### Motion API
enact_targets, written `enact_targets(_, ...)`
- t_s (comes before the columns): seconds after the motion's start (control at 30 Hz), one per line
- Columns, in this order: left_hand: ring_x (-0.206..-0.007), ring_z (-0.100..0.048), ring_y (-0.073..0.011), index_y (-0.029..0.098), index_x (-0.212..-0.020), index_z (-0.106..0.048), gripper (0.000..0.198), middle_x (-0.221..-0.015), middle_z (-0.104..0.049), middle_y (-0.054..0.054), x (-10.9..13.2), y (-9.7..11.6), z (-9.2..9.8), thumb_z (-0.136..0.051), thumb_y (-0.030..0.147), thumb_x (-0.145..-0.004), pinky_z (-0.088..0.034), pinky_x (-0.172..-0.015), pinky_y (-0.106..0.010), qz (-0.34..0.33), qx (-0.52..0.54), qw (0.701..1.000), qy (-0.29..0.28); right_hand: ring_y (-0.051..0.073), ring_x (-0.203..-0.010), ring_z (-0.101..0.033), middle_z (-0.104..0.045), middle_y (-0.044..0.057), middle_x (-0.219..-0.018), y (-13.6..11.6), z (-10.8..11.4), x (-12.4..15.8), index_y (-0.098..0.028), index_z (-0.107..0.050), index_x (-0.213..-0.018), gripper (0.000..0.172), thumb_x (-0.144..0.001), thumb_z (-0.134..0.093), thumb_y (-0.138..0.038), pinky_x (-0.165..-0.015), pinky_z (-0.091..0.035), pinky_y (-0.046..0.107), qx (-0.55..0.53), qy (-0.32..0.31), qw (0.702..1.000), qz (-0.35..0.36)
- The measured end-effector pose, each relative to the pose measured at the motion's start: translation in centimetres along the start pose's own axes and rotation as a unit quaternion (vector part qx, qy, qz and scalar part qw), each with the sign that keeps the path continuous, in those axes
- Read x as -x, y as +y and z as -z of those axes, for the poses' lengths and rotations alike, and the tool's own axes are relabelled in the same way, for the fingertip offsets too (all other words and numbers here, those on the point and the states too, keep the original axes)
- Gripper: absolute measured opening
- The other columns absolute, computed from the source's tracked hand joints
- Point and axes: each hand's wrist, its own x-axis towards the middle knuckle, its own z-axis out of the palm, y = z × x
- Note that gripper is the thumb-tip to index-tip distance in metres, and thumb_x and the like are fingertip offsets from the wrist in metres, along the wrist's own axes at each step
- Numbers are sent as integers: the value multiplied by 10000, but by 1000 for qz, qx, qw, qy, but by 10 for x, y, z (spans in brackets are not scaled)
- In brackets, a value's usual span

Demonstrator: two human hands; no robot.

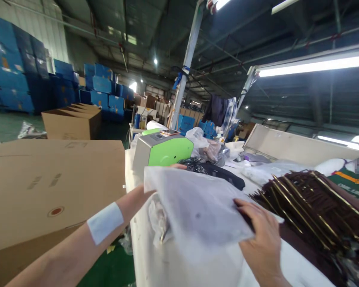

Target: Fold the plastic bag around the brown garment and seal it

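A flat, frosted white plastic bag (203,207) is spread in front of me, tilted above the white table (149,255). My right hand (261,233) grips its right edge, fingers curled on the upper face and thumb underneath. Behind the far left part of the bag reaches my left hand (178,166); only some fingertips and the wrist show, so its grip is hidden. A white patch (105,223) wraps the left forearm. Just beyond the left hand stands a grey and green machine (170,151). Crumpled clear plastic (159,219) lies beside the bag's left edge.
Dark brown items with gold-coloured strips (305,203) are heaped at right. A large cardboard box (56,187) flanks the table on the left. Black plastic-wrapped goods (215,171) lie beyond the bag. A metal post (187,63) rises behind the machine, and blue boxes (14,63) are stacked farther back.
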Motion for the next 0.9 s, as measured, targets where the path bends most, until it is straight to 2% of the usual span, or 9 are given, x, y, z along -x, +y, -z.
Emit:
enact_targets(0.03,-835,-614,-170,84,-934,-605,336,-919,-627,-29,-2,-13,12,-413,360,-922,-504,-735,-326,30,21,999,2,236,-1010,-556,-661,74,-1032,5,-23,5,-199,-568,-909,163,-849,-417,-205,-896,-381,417,22,-8,1000,18)
enact_targets(0.13,-625,-600,-146,121,-767,-593,404,-742,-632,-44,12,-63,37,-506,510,-830,-518,-622,-331,151,97,984,7,245,-1151,-497,-578,85,-1219,13,-93,39,-154,-589,-1065,401,-794,-320,-32,-980,-342,460,69,-142,987,36)
enact_targets(0.23,-618,-610,-202,128,-703,-590,497,-694,-640,-77,36,-105,45,-563,624,-701,-509,-601,-358,221,164,961,17,254,-1104,-547,-573,72,-1222,12,-140,81,-175,-590,-1148,622,-665,-278,63,-879,-466,416,79,-207,974,42)
enact_targets(0.37,-753,-616,-210,138,-816,-585,517,-782,-647,-72,58,-121,38,-577,635,-675,-494,-680,-321,244,217,942,76,331,-1205,-426,-413,158,-1357,9,-160,121,-132,-475,-1283,658,-668,-308,34,-875,-483,448,103,-256,961,-29)
enact_targets(0.47,-1025,-558,-252,169,-1085,-536,627,-1094,-599,-112,64,-117,26,-490,679,-722,-477,-795,-354,243,217,936,131,372,-1223,-379,-246,238,-1427,-2,-165,133,-117,-245,-1403,758,-670,-394,6,-889,-464,469,98,-266,948,-146)
enact_targets(0.57,-1201,-426,-293,216,-1231,-460,747,-1283,-476,-109,57,-118,14,-722,517,-599,-416,-909,-368,241,141,944,178,349,-1143,-482,-112,254,-1457,-27,-170,126,-178,-36,-1434,886,-638,-334,75,-812,-505,423,43,-285,925,-248)
enact_targets(0.67,-1029,-550,-291,162,-1195,-482,783,-1078,-584,-93,39,-127,10,-784,356,-498,-442,-852,-354,235,109,941,216,327,-1172,-452,-54,283,-1453,-52,-175,99,-145,-81,-1426,875,-619,-282,124,-843,-485,370,-14,-345,885,-312)
enact_targets(0.77,-849,-610,-273,137,-1125,-514,728,-814,-628,-38,16,-141,17,-775,325,-472,-476,-756,-354,225,115,940,229,343,-1257,-312,11,354,-1422,-63,-184,69,-61,-120,-1407,864,-589,-281,164,-942,-403,376,-56,-394,857,-327)
enact_targets(0.9,-831,-628,-267,138,-1094,-502,689,-785,-649,-35,-6,-158,37,-759,309,-479,-496,-742,-361,204,112,938,255,350,-1272,-280,-29,349,-1427,-61,-205,40,-78,-143,-1407,871,-591,-331,164,-968,-374,413,-100,-414,853,-302)
